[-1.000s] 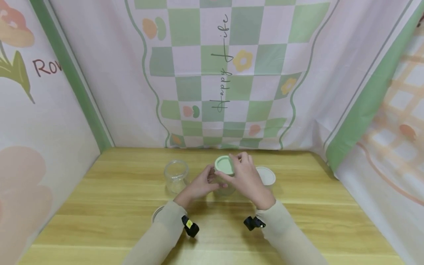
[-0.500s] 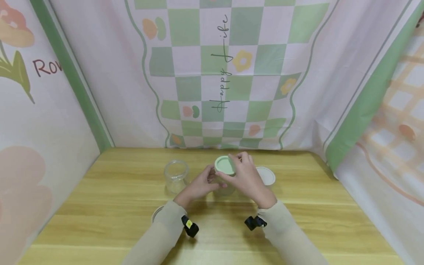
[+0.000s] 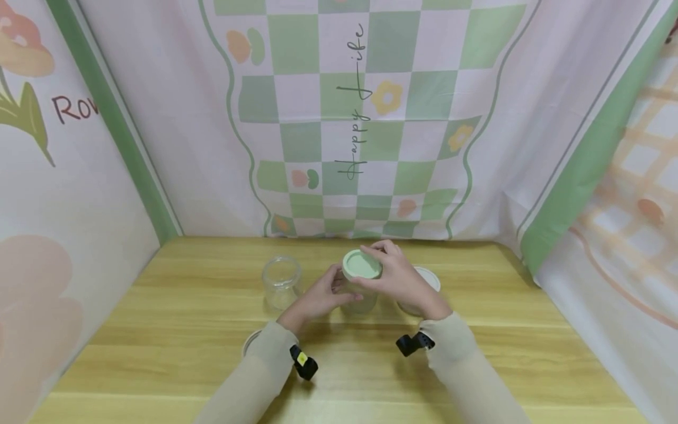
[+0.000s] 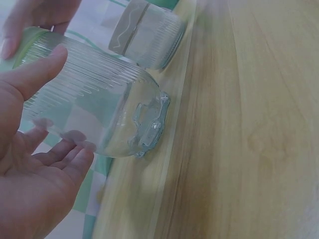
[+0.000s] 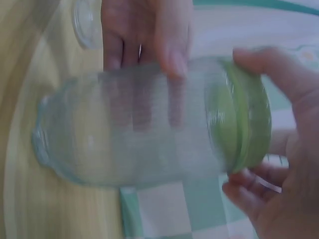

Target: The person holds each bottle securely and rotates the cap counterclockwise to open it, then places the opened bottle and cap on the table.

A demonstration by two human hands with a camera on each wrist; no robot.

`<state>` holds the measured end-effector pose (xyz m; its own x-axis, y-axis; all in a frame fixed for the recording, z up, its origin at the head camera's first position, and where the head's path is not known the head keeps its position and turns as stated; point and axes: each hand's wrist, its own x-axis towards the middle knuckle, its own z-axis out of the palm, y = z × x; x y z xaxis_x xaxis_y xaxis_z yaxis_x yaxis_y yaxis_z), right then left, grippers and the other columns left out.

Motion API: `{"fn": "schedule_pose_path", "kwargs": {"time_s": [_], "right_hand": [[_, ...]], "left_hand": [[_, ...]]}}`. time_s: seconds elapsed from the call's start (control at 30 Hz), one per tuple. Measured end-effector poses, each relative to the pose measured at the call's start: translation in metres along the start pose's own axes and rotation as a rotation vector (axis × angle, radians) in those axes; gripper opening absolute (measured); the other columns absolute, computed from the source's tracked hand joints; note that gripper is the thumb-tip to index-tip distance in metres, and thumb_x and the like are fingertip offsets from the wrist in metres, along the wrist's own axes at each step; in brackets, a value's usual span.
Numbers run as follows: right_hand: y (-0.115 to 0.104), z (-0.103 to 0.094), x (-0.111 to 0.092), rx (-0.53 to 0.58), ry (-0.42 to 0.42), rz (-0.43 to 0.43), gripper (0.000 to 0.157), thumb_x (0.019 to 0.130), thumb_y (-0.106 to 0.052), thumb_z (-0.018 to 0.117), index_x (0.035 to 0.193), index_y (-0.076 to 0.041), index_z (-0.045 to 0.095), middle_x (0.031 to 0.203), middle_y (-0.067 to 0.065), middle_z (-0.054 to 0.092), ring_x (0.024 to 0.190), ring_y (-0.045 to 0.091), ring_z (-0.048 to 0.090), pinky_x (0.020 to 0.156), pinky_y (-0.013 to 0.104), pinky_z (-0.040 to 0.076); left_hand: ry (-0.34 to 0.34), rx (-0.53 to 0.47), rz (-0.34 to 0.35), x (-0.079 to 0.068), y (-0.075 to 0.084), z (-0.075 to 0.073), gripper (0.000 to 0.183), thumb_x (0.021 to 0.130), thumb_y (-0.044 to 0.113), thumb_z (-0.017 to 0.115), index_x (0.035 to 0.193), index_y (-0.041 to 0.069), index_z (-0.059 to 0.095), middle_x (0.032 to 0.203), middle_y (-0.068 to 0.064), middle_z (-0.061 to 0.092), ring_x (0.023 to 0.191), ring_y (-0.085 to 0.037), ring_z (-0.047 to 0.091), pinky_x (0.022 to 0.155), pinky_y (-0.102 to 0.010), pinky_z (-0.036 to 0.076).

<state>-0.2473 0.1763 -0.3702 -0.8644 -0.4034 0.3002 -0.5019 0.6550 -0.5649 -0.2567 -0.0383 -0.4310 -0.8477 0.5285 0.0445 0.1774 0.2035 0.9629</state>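
Note:
A tall clear glass jar (image 4: 94,99) stands upright at the middle of the table, capped by a pale green lid (image 3: 362,264). My left hand (image 3: 320,297) holds the ribbed side of the jar, thumb on one side and fingers on the other. At the top, my right hand (image 3: 401,280) grips the green lid's rim between thumb and fingers. The lid sits over the jar's mouth, and the glass inside looks bare in the right wrist view.
Left of the hands is a lidless glass jar (image 3: 282,284). A second jar with a whitish lid (image 3: 428,277) stands behind my right hand, partly covered. A round rim (image 3: 249,341) shows beside my left sleeve. A patterned curtain (image 3: 296,141) closes the table's back.
My right hand has turned on the green lid, its wrist swinging to the right, and more of the lid's top shows. The left hand and jar stay in place.

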Motion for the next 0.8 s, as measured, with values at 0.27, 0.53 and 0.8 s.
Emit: {"fn": "schedule_pose_path", "kwargs": {"time_s": [0.27,0.53,0.8], "right_hand": [[0.012,-0.009,0.004,0.074,-0.103,-0.062,0.073,0.087,-0.036,0.079,0.149,-0.013,0.049,0.146,0.010,0.044,0.128,0.032,0.045,0.096,0.054,0.048],[0.019,-0.009,0.007,0.151,-0.151,-0.032,0.073,0.086,-0.031,0.080,0.150,-0.018,0.049,0.149,0.004,0.042,0.133,0.030,0.042,0.101,0.057,0.044],[0.012,-0.014,0.006,0.113,-0.175,-0.064,0.074,0.086,-0.027,0.077,0.151,-0.013,0.046,0.150,0.010,0.041,0.132,0.034,0.040,0.099,0.058,0.043]], "left_hand": [[-0.004,0.012,0.002,-0.001,-0.001,-0.001,0.078,0.095,0.031,0.072,0.156,0.018,0.025,0.157,-0.008,0.034,0.142,-0.033,0.034,0.117,-0.051,0.028],[0.002,0.022,-0.008,0.001,-0.003,0.000,0.080,0.094,0.032,0.073,0.157,0.018,0.025,0.156,-0.009,0.035,0.142,-0.033,0.035,0.116,-0.050,0.029],[0.004,0.026,-0.011,0.002,-0.003,0.001,0.081,0.094,0.033,0.073,0.157,0.019,0.025,0.156,-0.009,0.035,0.142,-0.032,0.035,0.116,-0.049,0.030]]}}
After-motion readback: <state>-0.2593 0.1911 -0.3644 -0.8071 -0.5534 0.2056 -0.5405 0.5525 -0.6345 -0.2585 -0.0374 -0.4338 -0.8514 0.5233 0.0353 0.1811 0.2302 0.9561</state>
